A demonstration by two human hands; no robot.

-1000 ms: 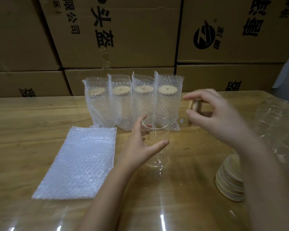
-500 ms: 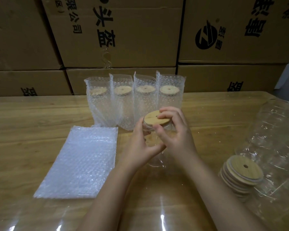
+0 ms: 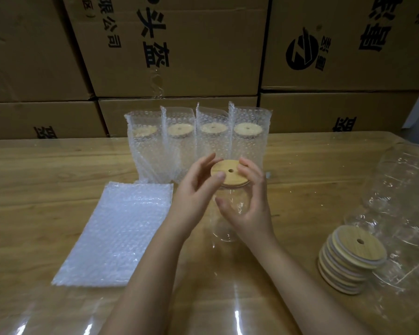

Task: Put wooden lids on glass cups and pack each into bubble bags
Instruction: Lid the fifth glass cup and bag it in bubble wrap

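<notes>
One clear cup (image 3: 221,230) stands on the surface (image 3: 46,180) between the hands, capped by one round, pale wooden lid (image 3: 229,174) with a central hole. Right hand (image 3: 252,206): fingers (image 3: 248,169) curled over the lid rim, thumb on the glass. Left hand (image 3: 194,197): fingers straight and spread, thumb touching the lid edge. Beyond the fingers, four bagged cups (image 3: 198,143); to their left, flat bubble bags (image 3: 121,228); to their right, one lid stack (image 3: 351,259).

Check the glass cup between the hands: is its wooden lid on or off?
On. The wooden lid sits flat on the rim of the upright glass cup, which the right hand grips.
</notes>
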